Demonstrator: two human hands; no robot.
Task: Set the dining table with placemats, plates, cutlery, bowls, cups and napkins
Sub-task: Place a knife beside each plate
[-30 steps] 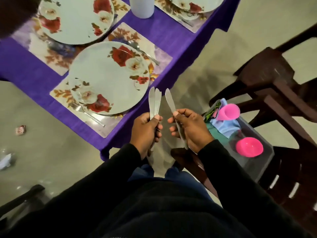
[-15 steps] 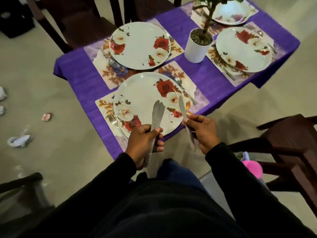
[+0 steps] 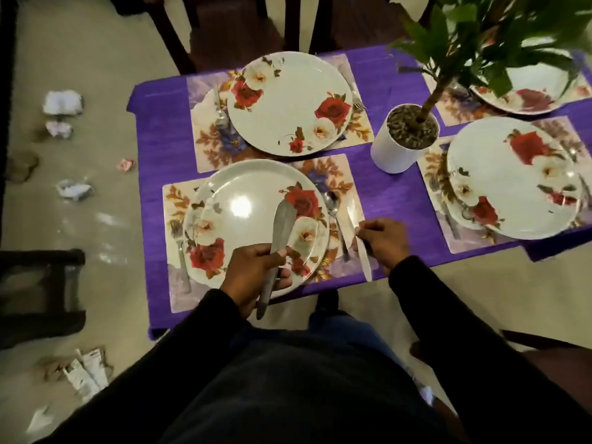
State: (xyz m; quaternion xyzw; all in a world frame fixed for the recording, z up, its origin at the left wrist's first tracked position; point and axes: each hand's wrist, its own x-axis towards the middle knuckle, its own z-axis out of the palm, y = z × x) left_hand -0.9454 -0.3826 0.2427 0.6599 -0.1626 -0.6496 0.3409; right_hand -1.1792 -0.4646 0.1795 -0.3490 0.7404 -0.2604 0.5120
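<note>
Both hands are seen closed around cutlery above the near edge of the purple-clothed dining table (image 3: pixel 378 187). By the left hand (image 3: pixel 256 274), a bundle of steel table knives (image 3: pixel 282 225) is gripped by the handles, the blades pointing toward 12 o'clock over the near white round plate printed with red and cream roses (image 3: pixel 243 219). By the right hand (image 3: pixel 382 241), a single steel table knife (image 3: pixel 363 261) is pinched at its middle, lying along the 3 o'clock edge of the near floral rectangular placemat (image 3: pixel 173 200), just beside a steel spoon (image 3: pixel 334 216) that rests between this knife and the plate. A steel fork (image 3: pixel 182 257) is laid on the same placemat at 9 o'clock of the plate. Toward 12 o'clock, a second rose-printed plate (image 3: pixel 288 104) is set on its own floral placemat (image 3: pixel 205 145), with cutlery at either side. At 2 o'clock, a white cylindrical pot holding a green leafy plant (image 3: pixel 400 149) stands on the cloth. At 3 o'clock a third rose-printed plate (image 3: pixel 512 177) is seen on a placemat, and a fourth plate (image 3: pixel 528 97), partly hidden by leaves, lies farther off. Crumpled paper scraps (image 3: pixel 62 102) are scattered on the floor at 10 o'clock.
</note>
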